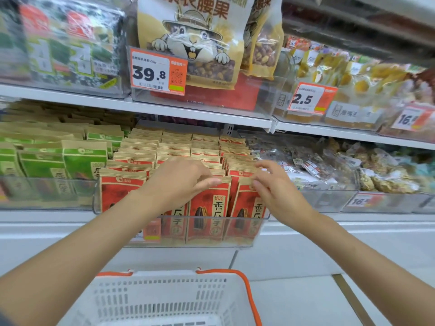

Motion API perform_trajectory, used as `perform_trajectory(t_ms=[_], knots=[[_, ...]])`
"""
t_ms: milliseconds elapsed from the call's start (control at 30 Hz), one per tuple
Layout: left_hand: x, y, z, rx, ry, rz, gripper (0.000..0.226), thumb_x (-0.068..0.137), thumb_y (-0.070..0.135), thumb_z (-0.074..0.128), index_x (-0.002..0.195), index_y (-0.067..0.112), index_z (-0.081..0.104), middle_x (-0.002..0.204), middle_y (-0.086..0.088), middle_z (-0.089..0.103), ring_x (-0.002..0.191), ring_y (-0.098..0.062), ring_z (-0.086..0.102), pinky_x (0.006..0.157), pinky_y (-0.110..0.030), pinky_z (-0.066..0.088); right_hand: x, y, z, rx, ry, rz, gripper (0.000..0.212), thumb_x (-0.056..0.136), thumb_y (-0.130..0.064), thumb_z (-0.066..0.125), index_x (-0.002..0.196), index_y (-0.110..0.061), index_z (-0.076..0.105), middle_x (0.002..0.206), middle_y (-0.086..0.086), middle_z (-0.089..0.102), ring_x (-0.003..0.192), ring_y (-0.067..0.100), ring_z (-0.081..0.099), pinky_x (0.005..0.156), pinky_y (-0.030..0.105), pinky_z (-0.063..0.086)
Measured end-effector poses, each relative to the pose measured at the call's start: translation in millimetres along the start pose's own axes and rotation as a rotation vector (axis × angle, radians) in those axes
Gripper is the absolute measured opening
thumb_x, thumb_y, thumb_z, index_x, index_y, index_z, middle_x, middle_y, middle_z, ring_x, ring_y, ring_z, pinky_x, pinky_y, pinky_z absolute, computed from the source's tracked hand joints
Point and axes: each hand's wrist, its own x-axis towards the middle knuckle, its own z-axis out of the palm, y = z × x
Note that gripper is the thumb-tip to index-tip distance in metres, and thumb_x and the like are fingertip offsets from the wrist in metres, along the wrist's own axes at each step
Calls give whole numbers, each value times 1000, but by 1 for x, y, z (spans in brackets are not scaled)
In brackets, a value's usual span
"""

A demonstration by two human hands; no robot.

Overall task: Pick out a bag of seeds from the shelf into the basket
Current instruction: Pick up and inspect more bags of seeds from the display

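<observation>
1. Seed bags point(210, 203), the red ones, stand in rows in a clear bin point(237, 234) on the shelf point(306, 222);
2. right hand point(275, 187) grip pinches the front-right bag point(247, 205) by its top; left hand point(179, 180) lies over the bag tops, can't tell if it's holding one;
3. white basket point(164, 292) sits below.

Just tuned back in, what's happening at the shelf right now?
A person is reaching with both hands into the clear bin of red seed bags on the lower shelf. The left hand lies over the bag tops, thumb at the top edge of the middle front bag; whether it grips is unclear. The right hand pinches the top of the rightmost front bag. No bag is lifted out yet, and none shows in the white basket below.
</observation>
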Motion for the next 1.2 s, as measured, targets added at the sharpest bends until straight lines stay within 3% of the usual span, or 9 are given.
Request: perform_trajectory(t_ms=[167, 267, 400, 600, 767, 833, 933, 1033, 1200], knots=[[-5, 8, 3, 12, 4, -101, 43, 101, 50, 34, 84, 22, 61, 80, 8, 61, 80, -11, 55, 97, -37, 43, 1, -6, -4, 32, -89, 29, 25, 103, -12, 45, 94, -2, 67, 85, 4, 64, 83, 24, 54, 76, 36, 41], [-6, 14, 4, 17, -2, -135, 38, 102, 50, 39, 85, 22, 59, 82, 6, 62, 84, -14, 56, 97, -39, 42, 3, -11, -3, 40, -103, 53, 28, 104, -15, 43, 106, -4, 69, 100, 10, 70, 95, 27, 60, 86, 37, 46], [-9, 13, 6, 21, 58, -162, 40, 101, 51, 43, 123, 25, 63, 123, 5, 66, 118, -18, 54, 113, -42, 28, 5, -20, -5, -7, -84, 70, 34, 103, -21, 49, 134, -12, 59, 132, 6, 61, 125, 24, 49, 108, 41, 38], [-29, 5, 5, -106, 288, -247, 43, 101, 40, 49, 143, 27, 48, 144, 7, 52, 138, -14, 41, 118, -44, 24, -2, -20, -2, -19, 57, 108, 43, 98, -14, 53, 140, -17, 51, 143, 3, 49, 136, 21, 35, 116, 35, 23], [-75, -11, 10, -16, 453, -173, 21, 94, 33, 61, 112, 22, 64, 111, 7, 63, 108, -17, 55, 94, -28, 34, -32, -38, 9, -43, 296, -76, 36, 88, -6, 62, 124, -12, 63, 121, 4, 57, 118, 21, 45, 103, 28, 30], [-92, -21, 16, 109, 385, -132, 29, 88, 45, 66, 104, 21, 65, 101, 6, 62, 99, -19, 57, 85, -30, 37, -43, -48, 20, -91, 154, -131, 39, 89, -15, 65, 128, -14, 61, 120, 2, 59, 117, 20, 47, 104, 34, 35], [-105, -32, 25, 261, 99, -198, 53, 82, 62, 66, 118, 24, 59, 110, 6, 61, 105, -19, 56, 90, -35, 41, -47, -59, 37, -167, -106, -91, 51, 93, -34, 63, 140, -18, 51, 129, 0, 58, 121, 20, 47, 106, 35, 36], [-108, -39, 39, 329, 8, -216, 55, 76, 57, 77, 113, 22, 55, 101, 5, 57, 91, -19, 57, 73, -32, 41, -38, -65, 53, -272, -164, -60, 47, 90, -43, 66, 129, -20, 56, 119, -2, 62, 112, 21, 49, 97, 35, 38], [-105, -49, 54, 316, 101, -176, 56, 49, 39, 97, 83, 17, 59, 70, 2, 54, 54, -21, 54, 46, -25, 33, -26, -61, 71, -216, -179, 32, 4, 88, -17, 62, 92, -18, 60, 97, 0, 67, 92, 21, 59, 70, 29, 37]])
